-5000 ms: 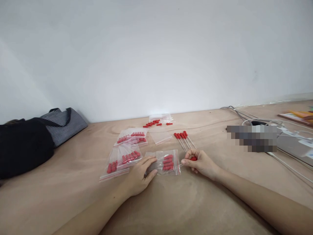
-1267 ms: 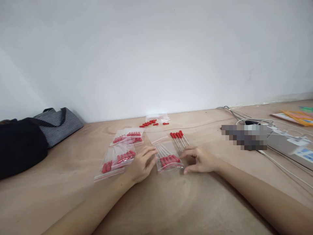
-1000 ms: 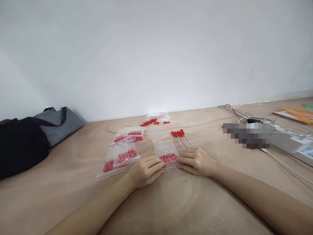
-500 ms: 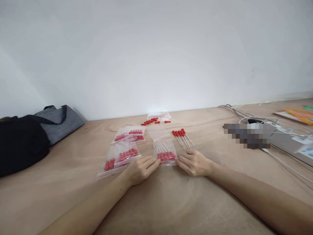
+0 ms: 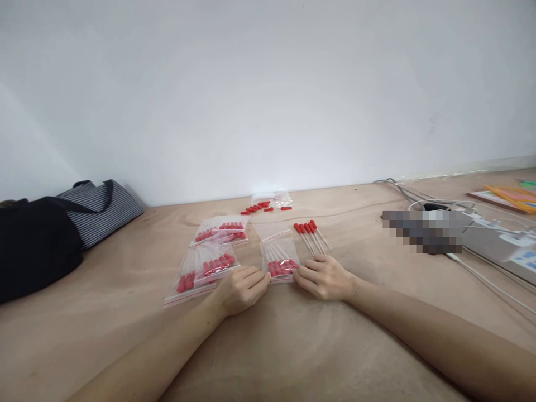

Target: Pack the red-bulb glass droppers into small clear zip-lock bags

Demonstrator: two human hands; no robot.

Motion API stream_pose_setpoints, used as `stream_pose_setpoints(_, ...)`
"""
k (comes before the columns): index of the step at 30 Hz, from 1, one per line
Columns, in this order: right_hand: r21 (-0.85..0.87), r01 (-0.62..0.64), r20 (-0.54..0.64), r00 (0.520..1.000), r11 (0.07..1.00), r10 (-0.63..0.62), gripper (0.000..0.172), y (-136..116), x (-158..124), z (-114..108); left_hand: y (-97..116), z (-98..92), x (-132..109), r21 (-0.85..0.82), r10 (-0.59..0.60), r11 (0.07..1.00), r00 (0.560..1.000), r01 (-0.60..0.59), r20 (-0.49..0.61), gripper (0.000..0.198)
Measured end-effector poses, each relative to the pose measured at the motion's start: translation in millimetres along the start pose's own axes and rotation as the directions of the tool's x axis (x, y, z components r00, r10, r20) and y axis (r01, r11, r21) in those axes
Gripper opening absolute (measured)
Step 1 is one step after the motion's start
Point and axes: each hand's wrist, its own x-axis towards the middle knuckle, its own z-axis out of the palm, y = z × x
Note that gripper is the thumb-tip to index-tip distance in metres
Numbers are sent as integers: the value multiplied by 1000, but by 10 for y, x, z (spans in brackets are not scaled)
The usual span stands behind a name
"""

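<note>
A clear zip bag [image 5: 278, 252] lies flat on the table with several red-bulbed droppers inside, bulbs toward me. At its near left corner, my left hand [image 5: 243, 289] is closed, thumb and finger pinching the sealing edge. My right hand [image 5: 325, 279] is closed on the near right corner of the same bag. Just beyond the right hand lie several loose droppers [image 5: 309, 234] with red bulbs and thin whitish tubes. Left of the bag, several filled zip bags [image 5: 205, 262] overlap one another.
Loose red rubber bulbs [image 5: 257, 207] and an open-looking bag with thin tubes [image 5: 274, 198] lie near the wall. A black bag with a striped part [image 5: 103, 215] stands at left. Cables, a pixelated dark object [image 5: 422, 230] and a grey laptop-like device [image 5: 498, 245] lie at right.
My right hand has slid slightly left along the bag's near edge. The left hand stays at its corner; the view has shifted a little.
</note>
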Motion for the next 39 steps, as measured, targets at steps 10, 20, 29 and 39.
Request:
stream_pose_setpoints(10, -20, -8, -47, 999, 1000, 7, 22, -11, 28, 5, -1, 28, 62, -52, 50, 997, 998, -51, -23, 13)
stream_pose_setpoints(20, 35, 42, -61, 997, 998, -40, 25, -44, 131, 112, 27, 9, 137, -14, 6, 1000, 1000, -6, -12, 15)
stream_pose_setpoints(29, 28, -3, -50, 999, 1000, 5, 24, -52, 118, 87, -2, 11, 96, 33, 85, 996, 996, -86, 15, 16)
stream_pose_setpoints(39, 9, -6, -131, 991, 1000, 7, 15, -7, 86, 95, -68, -19, 6, 14, 107, 994, 994, -107, -29, 16)
